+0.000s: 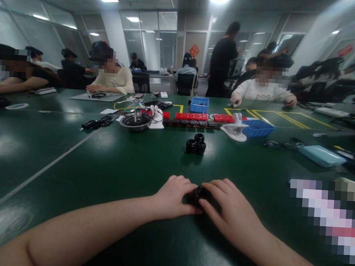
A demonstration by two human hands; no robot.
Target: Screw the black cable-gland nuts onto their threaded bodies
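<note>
Both my hands meet on the green table (103, 172) near its front edge. My left hand (173, 197) and my right hand (229, 212) are closed around a small black round part (199, 192) held between their fingertips; most of it is hidden by the fingers. A cluster of three similar black round parts (196, 145) sits on the table a short way beyond my hands, untouched.
A row of red blocks (196, 117), a dark bowl (136, 120), white clips (234, 130), blue bins (199, 104) and cables lie mid-table. A light blue case (322, 155) lies at right. Other people sit along the far side and left.
</note>
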